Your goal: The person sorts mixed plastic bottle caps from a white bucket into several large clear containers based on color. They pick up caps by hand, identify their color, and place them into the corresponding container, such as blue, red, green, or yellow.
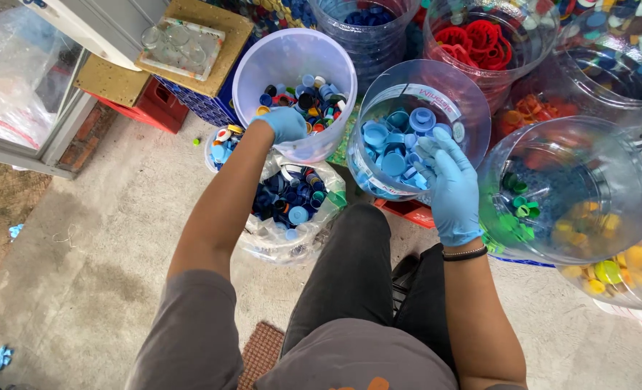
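While I'm clamping my left hand (283, 123) on the near rim of the mixed-cap tub (294, 90), my right hand (451, 180) is hanging loose, empty, over the blue-cap jar (415, 137). Tub's prob. light, thin-walled, flexy; I'm taking it at the rim, w/ the cap bag (292, 209) just below my grip.

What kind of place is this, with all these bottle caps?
Probably an informal sorting spot for plastic recycling: clear jugs hold caps by colour, light blue caps, red caps, green caps, on a bare concrete floor beside stacked crates.
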